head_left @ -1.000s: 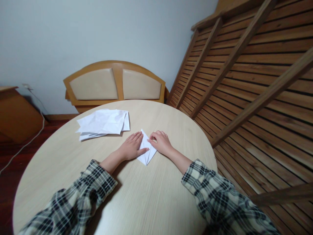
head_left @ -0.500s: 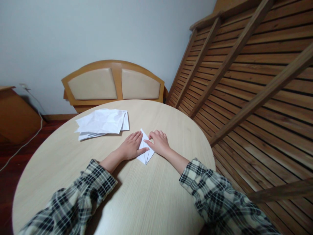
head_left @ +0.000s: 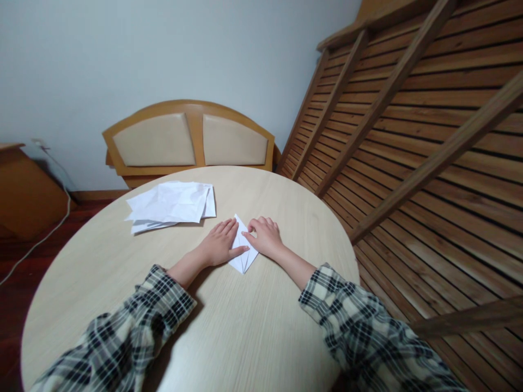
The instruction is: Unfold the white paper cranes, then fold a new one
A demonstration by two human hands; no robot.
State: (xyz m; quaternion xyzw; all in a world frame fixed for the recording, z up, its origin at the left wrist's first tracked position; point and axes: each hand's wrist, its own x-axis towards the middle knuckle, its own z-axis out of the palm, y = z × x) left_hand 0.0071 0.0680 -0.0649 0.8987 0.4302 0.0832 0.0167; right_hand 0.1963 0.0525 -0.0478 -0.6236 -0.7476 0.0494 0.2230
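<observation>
A small white piece of folded paper (head_left: 244,263), pointed at top and bottom like a kite, lies on the round table with crease lines showing on its lower part. Flat over its left side rests my left hand (head_left: 222,244), fingers stretched out and thumb reaching across the paper. My right hand (head_left: 265,237) lies on the right side, thumb tip on the paper near the middle and fingers loosely bent, apart from the thumb. Both hands cover part of the sheet.
A pile of creased white paper sheets (head_left: 169,202) sits at the table's back left. The pale round table (head_left: 253,326) stands before a wooden headboard (head_left: 198,130). Wooden slats (head_left: 408,163) lean along the right. A white cable (head_left: 44,242) runs down at the left.
My right thumb has shifted very slightly to the right on the paper. My left hand and the paper stay practically still.
</observation>
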